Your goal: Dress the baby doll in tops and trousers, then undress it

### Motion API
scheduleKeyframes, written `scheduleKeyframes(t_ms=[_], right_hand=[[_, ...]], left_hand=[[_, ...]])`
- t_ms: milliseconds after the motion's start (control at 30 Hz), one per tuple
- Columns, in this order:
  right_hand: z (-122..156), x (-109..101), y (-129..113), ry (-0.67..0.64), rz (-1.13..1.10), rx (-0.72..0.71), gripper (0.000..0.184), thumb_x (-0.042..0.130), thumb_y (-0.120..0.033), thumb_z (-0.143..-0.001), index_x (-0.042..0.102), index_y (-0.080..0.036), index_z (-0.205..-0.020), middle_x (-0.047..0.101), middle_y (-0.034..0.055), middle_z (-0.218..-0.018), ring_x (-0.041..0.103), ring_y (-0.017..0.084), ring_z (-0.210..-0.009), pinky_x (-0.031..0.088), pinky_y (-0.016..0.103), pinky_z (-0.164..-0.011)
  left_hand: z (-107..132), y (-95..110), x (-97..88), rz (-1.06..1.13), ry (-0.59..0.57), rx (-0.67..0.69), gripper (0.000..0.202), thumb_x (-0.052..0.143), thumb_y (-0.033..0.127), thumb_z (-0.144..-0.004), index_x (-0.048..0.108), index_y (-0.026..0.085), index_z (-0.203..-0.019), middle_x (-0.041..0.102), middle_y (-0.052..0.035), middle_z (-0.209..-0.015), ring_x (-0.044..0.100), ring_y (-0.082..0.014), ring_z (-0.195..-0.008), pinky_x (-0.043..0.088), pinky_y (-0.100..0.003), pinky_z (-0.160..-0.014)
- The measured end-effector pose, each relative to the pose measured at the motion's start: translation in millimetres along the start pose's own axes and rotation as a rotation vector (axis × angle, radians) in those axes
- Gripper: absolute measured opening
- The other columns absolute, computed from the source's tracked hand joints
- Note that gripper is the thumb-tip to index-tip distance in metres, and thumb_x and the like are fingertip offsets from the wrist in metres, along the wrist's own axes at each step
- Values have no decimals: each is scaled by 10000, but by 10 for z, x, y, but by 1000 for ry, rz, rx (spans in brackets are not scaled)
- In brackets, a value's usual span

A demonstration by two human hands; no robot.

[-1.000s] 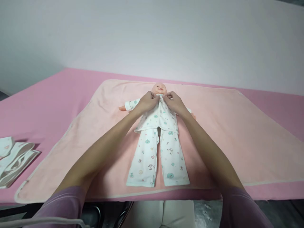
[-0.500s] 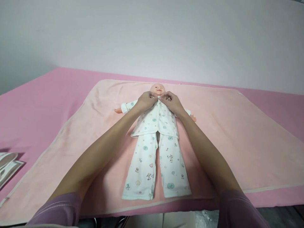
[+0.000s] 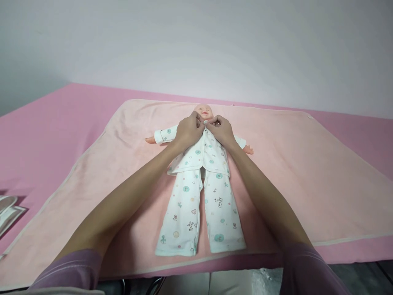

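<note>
A baby doll [image 3: 203,111] lies on its back on a pale pink blanket [image 3: 291,164], dressed in a white patterned jacket [image 3: 199,155] and matching trousers [image 3: 199,213]. My left hand [image 3: 188,130] and my right hand [image 3: 221,130] meet at the jacket's neckline just under the doll's chin. Both hands are closed, each pinching one edge of the jacket front, with the fingertips almost touching. The doll's arms stick out to either side.
The blanket covers a pink table [image 3: 49,123] that runs to a plain white wall. Folded white cloth [image 3: 7,209] lies at the table's left edge. The table's near edge is just below the trouser cuffs.
The view has shifted, so the folded cloth has slid toward the left edge. My hands stay at the doll's collar and have drawn slightly closer together.
</note>
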State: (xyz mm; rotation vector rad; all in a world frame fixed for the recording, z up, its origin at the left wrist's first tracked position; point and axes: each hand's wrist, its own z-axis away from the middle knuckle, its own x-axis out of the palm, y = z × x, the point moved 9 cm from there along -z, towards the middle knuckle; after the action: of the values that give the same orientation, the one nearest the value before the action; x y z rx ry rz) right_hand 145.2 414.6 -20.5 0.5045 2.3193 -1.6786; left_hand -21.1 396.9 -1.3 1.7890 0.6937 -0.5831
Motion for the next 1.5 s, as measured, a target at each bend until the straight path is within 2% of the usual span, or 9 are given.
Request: scheduleKeyframes(t_ms=[500, 667, 867, 1000, 1100, 1200, 1333, 1433, 1500], right_hand=[[95, 78, -223, 15, 200, -198, 172, 581, -326, -1008, 600, -237, -862, 683, 28, -887, 613, 211, -839, 483, 368, -856], [679, -209, -576, 42, 395, -353, 141, 586, -251, -993, 622, -224, -1126, 688, 118, -1161, 616, 307, -1130, 497, 469, -1073], [1634, -163, -771, -349, 591, -367, 220, 705, -344, -980, 541, -248, -1090, 681, 111, -1161, 607, 321, -1082, 494, 413, -801], [1493, 10, -766, -364, 677, -325, 194, 686, -210, -890, 530, -235, -1002, 696, 101, -1043, 604, 299, -962, 419, 396, -743], [1244, -84, -746, -405, 516, -268, 169, 641, -334, -978, 504, -246, -931, 671, 28, -871, 570, 225, -780, 379, 368, -712], [1049, -588, -628, -307, 391, -190, 255, 597, -474, -1028, 536, -249, -924, 658, 5, -831, 553, 203, -757, 400, 352, -735], [1058, -1445, -83, -161, 382, 27, 334, 598, -528, -996, 569, -246, -821, 673, 22, -830, 574, 222, -790, 427, 366, -762], [1298, -1758, 465, -216, 491, 236, 311, 640, -521, -943, 622, -254, -786, 702, 50, -818, 628, 266, -797, 480, 415, -794], [1409, -1827, 601, -149, 552, 232, 219, 678, -475, -899, 669, -256, -889, 761, 99, -955, 684, 321, -907, 531, 471, -871]], left_hand=[[-21, -38, 70, 60, 21, -25, 81, 606, 268, -1066, 630, 221, -1126, 751, -55, -947, 705, -264, -902, 438, -372, -786], [564, 182, -254, 52, 48, 252, 291, 597, 332, -1068, 577, 207, -1330, 747, -87, -1138, 692, -268, -995, 506, -431, -925], [1549, 337, -319, -198, -194, 393, 307, 684, 408, -1012, 576, 227, -1235, 714, -124, -1237, 657, -344, -1154, 545, -460, -896], [1498, 409, -215, -366, -197, 285, 281, 651, 297, -967, 547, 213, -1214, 739, -148, -1188, 686, -375, -1088, 521, -457, -792], [1302, 376, -293, -284, -192, 184, 197, 583, 389, -1040, 566, 226, -1150, 748, -97, -990, 714, -335, -924, 497, -433, -765], [1126, 76, -631, -153, -93, 24, 262, 530, 499, -1068, 592, 246, -1043, 744, -72, -931, 710, -306, -891, 496, -413, -796], [1115, -798, -1212, 38, 55, -296, 245, 557, 480, -1013, 603, 243, -970, 748, -70, -1006, 689, -279, -917, 516, -398, -805], [1285, -1397, -1430, -152, -34, -459, 268, 609, 511, -992, 610, 250, -935, 733, -42, -968, 661, -289, -943, 512, -424, -860], [1362, -1542, -1493, -249, -34, -441, 315, 648, 572, -979, 603, 260, -990, 729, -34, -998, 645, -320, -1015, 518, -471, -932]])
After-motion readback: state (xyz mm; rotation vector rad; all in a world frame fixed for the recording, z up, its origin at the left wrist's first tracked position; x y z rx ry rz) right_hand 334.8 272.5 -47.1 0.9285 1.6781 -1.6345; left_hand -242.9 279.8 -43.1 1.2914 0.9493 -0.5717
